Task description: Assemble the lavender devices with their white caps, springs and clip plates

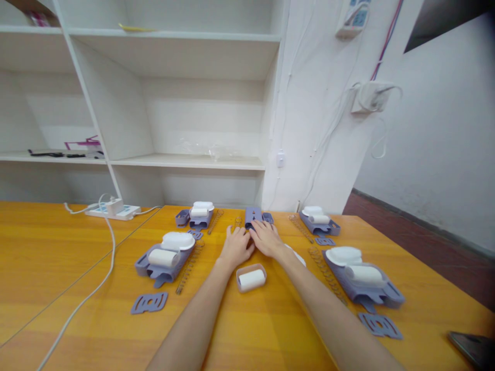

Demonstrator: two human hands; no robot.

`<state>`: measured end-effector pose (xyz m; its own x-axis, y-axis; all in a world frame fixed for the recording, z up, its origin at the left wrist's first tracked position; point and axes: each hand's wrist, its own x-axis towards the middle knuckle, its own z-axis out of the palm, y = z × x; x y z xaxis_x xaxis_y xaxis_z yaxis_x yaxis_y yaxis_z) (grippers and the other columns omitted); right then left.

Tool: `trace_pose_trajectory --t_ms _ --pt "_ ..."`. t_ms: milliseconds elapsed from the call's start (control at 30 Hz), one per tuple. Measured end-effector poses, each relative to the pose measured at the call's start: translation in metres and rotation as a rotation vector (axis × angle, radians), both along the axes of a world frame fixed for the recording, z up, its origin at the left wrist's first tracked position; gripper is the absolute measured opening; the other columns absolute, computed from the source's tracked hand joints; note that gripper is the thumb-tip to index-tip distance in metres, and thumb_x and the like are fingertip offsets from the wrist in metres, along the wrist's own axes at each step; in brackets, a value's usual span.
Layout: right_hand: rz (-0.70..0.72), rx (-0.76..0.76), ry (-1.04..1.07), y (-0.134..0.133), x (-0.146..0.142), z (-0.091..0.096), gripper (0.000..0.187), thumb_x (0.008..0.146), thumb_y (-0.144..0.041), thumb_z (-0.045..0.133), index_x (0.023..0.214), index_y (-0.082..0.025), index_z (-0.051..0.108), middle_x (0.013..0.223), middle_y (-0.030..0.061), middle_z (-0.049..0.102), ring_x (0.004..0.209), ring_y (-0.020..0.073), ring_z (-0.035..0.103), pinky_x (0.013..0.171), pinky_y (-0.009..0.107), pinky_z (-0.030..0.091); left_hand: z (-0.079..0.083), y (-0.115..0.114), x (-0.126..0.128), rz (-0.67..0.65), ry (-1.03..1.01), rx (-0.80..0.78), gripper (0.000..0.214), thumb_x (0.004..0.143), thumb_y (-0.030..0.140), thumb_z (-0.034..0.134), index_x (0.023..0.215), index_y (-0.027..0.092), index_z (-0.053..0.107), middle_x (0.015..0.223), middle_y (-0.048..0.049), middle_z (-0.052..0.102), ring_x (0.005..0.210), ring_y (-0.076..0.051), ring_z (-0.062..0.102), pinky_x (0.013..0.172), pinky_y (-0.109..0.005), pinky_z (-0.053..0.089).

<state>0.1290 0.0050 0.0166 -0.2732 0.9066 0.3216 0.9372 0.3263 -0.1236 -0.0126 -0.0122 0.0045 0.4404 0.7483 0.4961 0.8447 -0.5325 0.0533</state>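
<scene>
My left hand (236, 246) lies low over the table, fingers stretched forward and apart, in front of a metal spring (238, 222). Beside it, my right hand (266, 238) reaches inward with extended fingers at the front end of a purple plastic holder (253, 213). The hands nearly meet; whatever lies beneath their fingertips is hidden. A small purple cup (267, 218) stands right of that holder. Nearer me, a shallow translucent tray (251, 270) has a white roll (252, 280) in it. Part of a white oval piece (296, 254) shows behind my right forearm.
Similar purple holders with white parts stand at left (166, 270), back left (201, 220), right (365, 288) and back right (319, 224), with springs and slotted plates (149, 303) close by. A power strip (112, 210) trails a white cable. A dark phone-like object (472, 348) lies front right.
</scene>
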Motion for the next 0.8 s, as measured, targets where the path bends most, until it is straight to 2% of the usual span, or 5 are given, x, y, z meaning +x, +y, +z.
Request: trace_pose_trajectory --t_ms 167,267,500,633,800 --pt "-0.035 0.059 -0.035 0.0 -0.005 0.0 0.044 0.09 -0.042 0.029 0.122 -0.017 0.048 0.127 0.0126 0.048 0.115 0.027 0.04 0.096 0.045 0.025 -0.002 0.001 -0.001 0.066 0.005 0.001 0.026 0.083 0.039 0.046 0.092 0.02 0.06 0.097 -0.0089 0.055 0.098 -0.025 0.047 0.095 -0.047 0.024" --pt "-0.043 0.068 -0.031 0.003 -0.008 0.001 0.041 0.09 -0.04 0.029 0.115 -0.016 0.051 0.124 0.0137 0.049 0.114 0.0263 0.041 0.096 0.044 0.025 -0.006 0.003 0.001 0.127 -0.003 -0.005 0.026 0.083 0.039 0.045 0.091 0.019 0.06 0.095 -0.0087 0.056 0.096 -0.024 0.048 0.096 -0.046 0.023" --pt "-0.037 0.091 -0.026 0.006 -0.007 0.003 0.037 0.087 -0.032 0.041 0.117 -0.012 0.046 0.128 0.0147 0.046 0.122 0.0256 0.034 0.101 0.04 0.021 -0.01 0.008 -0.004 0.302 -0.014 -0.023 0.024 0.087 0.032 0.038 0.092 0.018 0.057 0.094 -0.0103 0.057 0.096 -0.025 0.049 0.085 -0.04 0.031" --pt "0.001 0.087 -0.045 -0.008 -0.003 0.008 0.029 0.085 -0.03 0.044 0.108 -0.013 0.05 0.112 0.0123 0.057 0.109 0.0239 0.045 0.097 0.036 0.027 -0.008 0.009 -0.008 0.368 -0.02 -0.039 0.024 0.088 0.028 0.037 0.093 0.018 0.058 0.097 -0.0114 0.056 0.097 -0.025 0.048 0.082 -0.039 0.031" --pt "0.073 0.16 -0.099 -0.043 0.003 0.01 0.028 0.086 -0.027 0.043 0.109 -0.014 0.051 0.117 0.0125 0.054 0.108 0.0244 0.045 0.099 0.038 0.026 -0.007 0.009 -0.014 0.41 -0.038 -0.052 0.025 0.088 0.026 0.036 0.095 0.018 0.058 0.098 -0.0116 0.056 0.098 -0.025 0.047 0.082 -0.039 0.03"
